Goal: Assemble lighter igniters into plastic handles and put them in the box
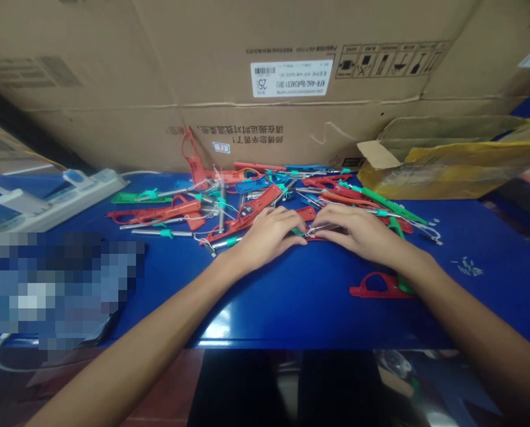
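Note:
My left hand point(274, 234) is closed in a pinch at the near edge of a heap of parts, with a bit of green plastic point(296, 231) showing between thumb and fingers. Facing it, my right hand point(356, 231) pinches a thin metal rod point(325, 227). White string point(310, 232) shows between the two sets of fingertips. Around them lie red plastic handles point(265, 204) with oval holes, and metal rods point(149, 232) with green clips. A separate red handle point(378, 286) rests beside my right forearm. My fingers hide most of what they hold.
Behind the heap stands a large cardboard box point(114, 71). An opened, yellow-taped carton point(429, 172) sits at the right back. At left are a white power strip point(82, 193) and a blurred dark item point(64, 284). Small white bits point(467, 267) lie on the blue table point(274, 302).

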Tool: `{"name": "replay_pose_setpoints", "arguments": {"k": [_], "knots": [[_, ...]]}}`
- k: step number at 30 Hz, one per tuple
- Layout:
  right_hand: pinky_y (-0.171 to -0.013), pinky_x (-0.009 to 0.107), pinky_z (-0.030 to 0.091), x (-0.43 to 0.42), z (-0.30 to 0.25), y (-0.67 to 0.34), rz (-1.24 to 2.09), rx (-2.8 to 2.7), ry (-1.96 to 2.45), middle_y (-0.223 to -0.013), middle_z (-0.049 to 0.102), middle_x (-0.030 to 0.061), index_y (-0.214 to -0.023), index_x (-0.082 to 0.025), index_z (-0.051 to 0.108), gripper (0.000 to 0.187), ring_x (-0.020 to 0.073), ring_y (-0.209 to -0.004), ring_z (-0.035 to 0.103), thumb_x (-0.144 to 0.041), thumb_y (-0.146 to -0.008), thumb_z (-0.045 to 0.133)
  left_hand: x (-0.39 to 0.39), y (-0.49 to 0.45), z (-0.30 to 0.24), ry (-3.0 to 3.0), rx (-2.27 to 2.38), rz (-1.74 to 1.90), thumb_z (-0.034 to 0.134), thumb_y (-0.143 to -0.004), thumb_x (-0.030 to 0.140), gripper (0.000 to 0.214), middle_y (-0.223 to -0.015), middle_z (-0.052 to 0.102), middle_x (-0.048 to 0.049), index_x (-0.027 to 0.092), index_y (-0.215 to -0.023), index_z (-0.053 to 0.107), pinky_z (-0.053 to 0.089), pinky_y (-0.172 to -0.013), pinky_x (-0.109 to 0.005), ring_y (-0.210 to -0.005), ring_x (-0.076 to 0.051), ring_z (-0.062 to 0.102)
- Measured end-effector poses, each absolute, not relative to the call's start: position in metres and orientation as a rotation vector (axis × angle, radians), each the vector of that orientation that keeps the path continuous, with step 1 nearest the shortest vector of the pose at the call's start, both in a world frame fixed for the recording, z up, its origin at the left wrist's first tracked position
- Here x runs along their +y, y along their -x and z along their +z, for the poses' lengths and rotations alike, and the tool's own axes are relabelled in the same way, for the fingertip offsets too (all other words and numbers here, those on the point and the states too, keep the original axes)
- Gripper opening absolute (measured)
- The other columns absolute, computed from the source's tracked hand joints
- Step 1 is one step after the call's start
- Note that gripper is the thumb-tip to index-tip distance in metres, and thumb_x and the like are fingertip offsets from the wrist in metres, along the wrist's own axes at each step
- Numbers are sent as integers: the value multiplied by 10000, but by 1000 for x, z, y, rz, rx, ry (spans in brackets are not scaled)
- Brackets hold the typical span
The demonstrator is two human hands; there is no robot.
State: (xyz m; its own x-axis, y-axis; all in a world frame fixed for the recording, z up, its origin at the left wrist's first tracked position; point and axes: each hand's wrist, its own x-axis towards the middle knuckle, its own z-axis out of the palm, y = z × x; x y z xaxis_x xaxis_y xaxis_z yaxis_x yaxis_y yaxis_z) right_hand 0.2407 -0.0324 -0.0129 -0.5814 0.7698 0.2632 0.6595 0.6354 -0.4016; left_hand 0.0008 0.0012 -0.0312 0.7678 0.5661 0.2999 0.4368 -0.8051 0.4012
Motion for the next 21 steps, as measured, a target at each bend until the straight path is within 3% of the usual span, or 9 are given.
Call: {"name": "replay_pose_setpoints", "arguments": {"k": [15, 21], "knots": [[-969, 430, 527, -29, -14, -240, 339, -2465, 1141, -1081, 766, 70, -1071, -252, 792, 279, 249, -1019, 706, -331, -1017, 529, 1, -1, -32, -2636, 793, 597, 683, -943, 383, 207, -1119, 730, -15, 209, -1054, 673, 387, -995, -382, -1096, -225, 609], [-974, 442, 525, -28, -15, -244, 367, -2469, 1194, -1161, 741, 56, -1135, -295, 782, 274, 256, -1080, 687, -363, -1006, 550, 0, -1, -29, -2626, 823, 557, 701, -933, 372, 311, -1207, 714, -37, 209, -1191, 647, 405, -1005, -393, -1128, -235, 597]]}}
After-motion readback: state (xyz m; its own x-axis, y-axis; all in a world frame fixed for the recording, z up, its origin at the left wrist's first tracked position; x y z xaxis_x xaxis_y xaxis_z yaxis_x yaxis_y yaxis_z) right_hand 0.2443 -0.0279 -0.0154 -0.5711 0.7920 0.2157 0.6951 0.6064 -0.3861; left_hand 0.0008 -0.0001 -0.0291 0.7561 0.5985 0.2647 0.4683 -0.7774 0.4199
